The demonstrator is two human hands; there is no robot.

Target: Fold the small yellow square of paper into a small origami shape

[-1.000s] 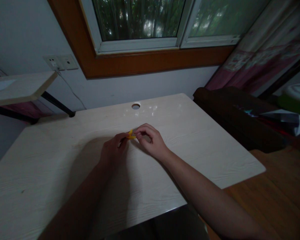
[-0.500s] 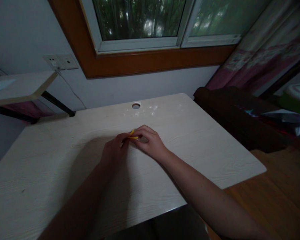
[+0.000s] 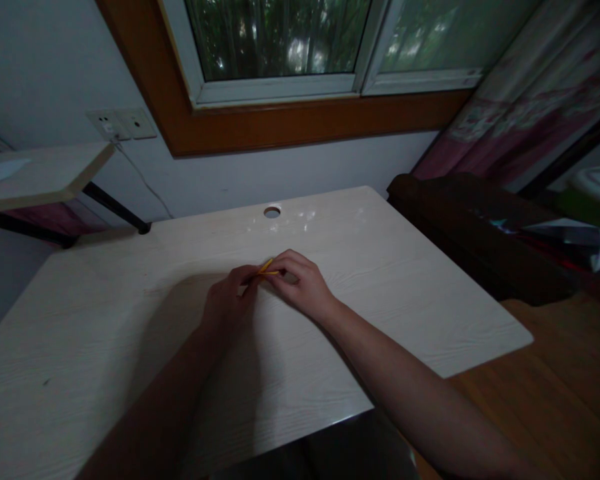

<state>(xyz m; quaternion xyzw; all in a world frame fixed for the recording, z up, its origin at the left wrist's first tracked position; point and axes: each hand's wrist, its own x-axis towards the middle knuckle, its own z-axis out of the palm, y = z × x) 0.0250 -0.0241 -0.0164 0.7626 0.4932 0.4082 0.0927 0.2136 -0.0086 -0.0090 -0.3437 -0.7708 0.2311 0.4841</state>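
A small yellow folded piece (image 3: 267, 267), thin like paper, is pinched between my two hands just above the pale wood-grain table (image 3: 380, 293). My left hand (image 3: 231, 291) grips its left end between thumb and fingertips. From the other side, the thumb and fingers of my right hand (image 3: 303, 280) close on it. Two narrow yellow edges show, spreading apart toward the right. My fingers hide the rest of the piece, so its full shape cannot be made out.
Behind my hands, a round cable hole (image 3: 272, 212) opens in the tabletop. At the left stands a raised shelf (image 3: 45, 177) on black legs. A cord (image 3: 143, 177) hangs from the wall socket (image 3: 111, 125). Dark furniture (image 3: 480, 233) borders the table's right side.
The yellow piece has shifted slightly between my fingers, and its upper edge shows longer and tilts more to the right. Both hands stay almost in place.
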